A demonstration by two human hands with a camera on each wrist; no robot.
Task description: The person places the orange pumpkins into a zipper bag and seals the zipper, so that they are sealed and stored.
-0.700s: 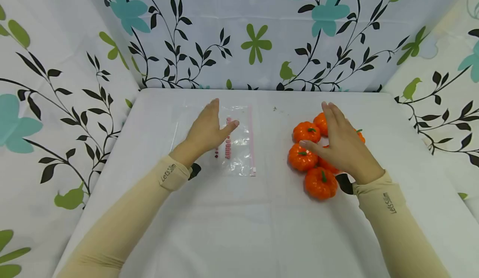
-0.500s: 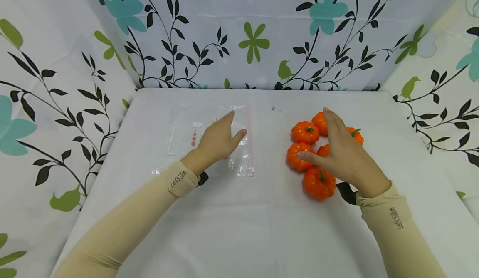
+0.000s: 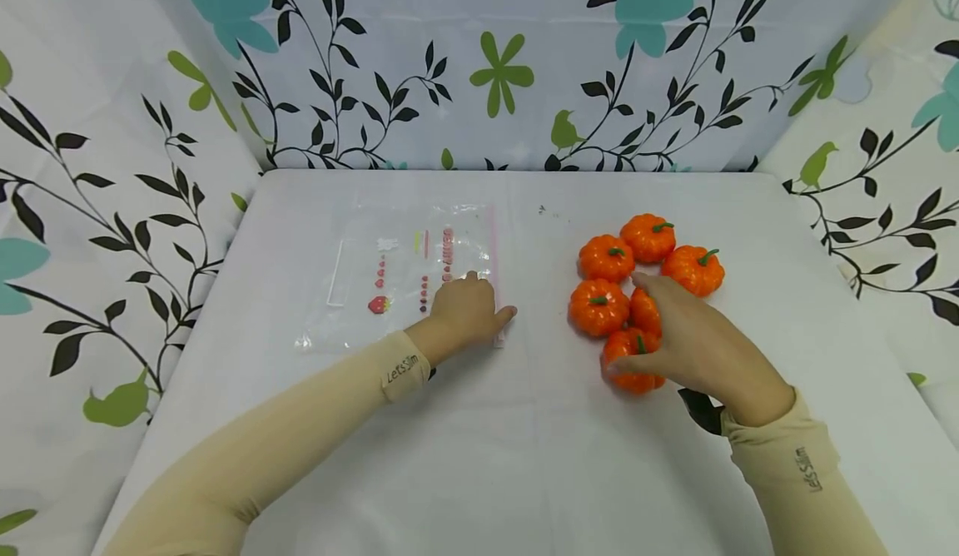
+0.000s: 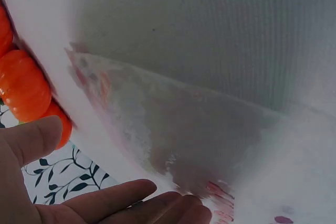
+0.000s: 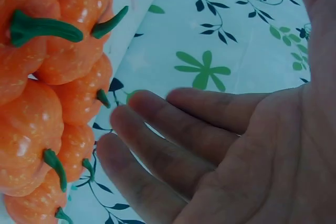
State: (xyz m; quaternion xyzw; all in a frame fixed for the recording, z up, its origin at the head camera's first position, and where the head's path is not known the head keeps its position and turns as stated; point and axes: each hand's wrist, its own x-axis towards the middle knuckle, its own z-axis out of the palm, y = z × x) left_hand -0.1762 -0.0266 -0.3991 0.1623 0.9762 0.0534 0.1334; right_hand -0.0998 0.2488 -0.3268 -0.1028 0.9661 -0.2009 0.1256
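Note:
A clear zip bag [image 3: 352,323] lies flat, with small red pieces and a strawberry shape [image 3: 379,305] showing on it. My left hand [image 3: 466,310] is low over the bag's right end, by the pink zip edge [image 3: 494,244]. In the left wrist view its fingers [image 4: 115,198] are extended, thumb apart, holding nothing. Small orange pumpkins with green stems cluster at right. My right hand [image 3: 697,348] hovers beside them, its thumb overlapping the front pumpkin [image 3: 625,364] and its fingers partly hiding the middle pumpkin [image 3: 644,310]. The right wrist view shows these fingers [image 5: 157,166] spread, with nothing held.
Several more pumpkins, including a left one [image 3: 598,308] and a far one [image 3: 648,238], sit close together. A white cloth [image 3: 419,473] covers the table. Patterned curtains [image 3: 419,7] stand behind and at both sides. Tiny dark specks [image 3: 543,208] lie near the back.
My left hand has moved right and nearer to me, uncovering the strawberry shape and more of the bag. My right hand has come down and nearer to me, toward the front pumpkin.

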